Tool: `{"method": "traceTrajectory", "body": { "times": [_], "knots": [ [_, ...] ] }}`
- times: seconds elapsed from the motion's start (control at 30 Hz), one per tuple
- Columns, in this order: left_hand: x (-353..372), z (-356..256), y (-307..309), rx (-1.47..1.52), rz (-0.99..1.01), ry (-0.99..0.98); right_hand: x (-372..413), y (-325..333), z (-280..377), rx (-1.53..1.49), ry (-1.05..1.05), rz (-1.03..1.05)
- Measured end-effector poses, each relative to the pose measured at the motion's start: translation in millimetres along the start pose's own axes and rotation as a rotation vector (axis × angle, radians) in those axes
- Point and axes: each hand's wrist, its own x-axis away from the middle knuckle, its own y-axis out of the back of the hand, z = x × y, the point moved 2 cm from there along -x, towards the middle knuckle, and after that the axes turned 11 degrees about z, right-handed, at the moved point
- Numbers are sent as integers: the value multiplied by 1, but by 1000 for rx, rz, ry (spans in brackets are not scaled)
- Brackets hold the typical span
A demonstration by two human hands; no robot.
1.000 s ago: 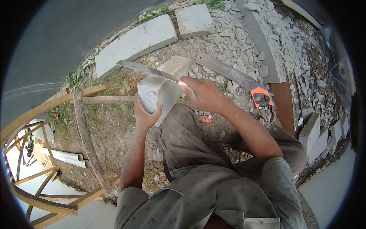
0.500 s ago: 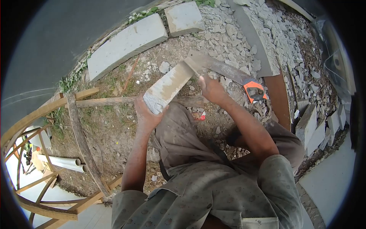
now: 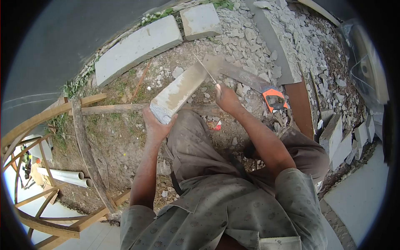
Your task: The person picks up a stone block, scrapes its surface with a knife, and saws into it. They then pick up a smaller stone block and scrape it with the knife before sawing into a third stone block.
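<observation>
A long pale concrete block with a brownish patch slants away from me. My left hand is closed around its near end, just by my knee. In my right hand is a thin blade-like tool, seen nearly edge-on as a narrow light line; I cannot tell its exact kind. It crosses over the far end of the block, where a blur of dust hangs. To the right, a hand saw with an orange and black handle lies on the rubble.
Two more pale blocks, a long one and a shorter one, rest near the dark wall. Broken chips cover the ground at the upper right. Wooden poles and white pipes lie left. Several blocks line the right.
My right hand has moved slightly left, and the tool has turned from a broader blurred shape to a thin line reaching further past the block. My left hand keeps its grip.
</observation>
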Motion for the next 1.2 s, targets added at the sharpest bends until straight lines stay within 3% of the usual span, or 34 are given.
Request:
{"method": "traceTrajectory", "body": {
  "times": [0.07,0.17,0.2,0.3,0.43,0.47,0.53,0.6,0.7,0.8,0.9,1.03,1.1,1.13,1.2],
  "knots": [
    [-1,2,-1,61,6,-3,10,-1,8,-52,38,-34],
    [2,1,-4,37,-1,12,42,-1,62,201,233,167],
    [4,0,-1,7,-4,14,22,-10,34,153,55,74],
    [-2,-12,2,-88,-6,-48,-19,-5,-28,52,-7,-118],
    [-6,-24,-2,-77,-13,-102,48,5,62,227,255,137],
    [0,-23,-3,-81,3,-116,40,8,46,202,102,183],
    [-8,-21,-2,-104,-11,-152,3,-2,-31,87,-190,-57],
    [-2,-22,-2,-120,21,-164,-9,-3,-101,65,-264,-189],
    [6,-27,9,-88,134,-215,35,17,-70,12,53,-359],
    [12,-25,22,-209,298,-389,69,22,-26,-125,16,-202],
    [33,-10,13,-397,334,-398,98,20,20,-77,78,-42],
    [78,-13,4,-194,123,-58,153,-5,73,197,157,176],
    [93,-25,0,-55,-34,219,156,-20,49,371,21,298],
    [104,-22,-5,263,-44,327,158,-30,30,460,-44,363],
    [119,-7,-24,900,-86,517,127,-28,-54,324,-180,191]
  ]
}}
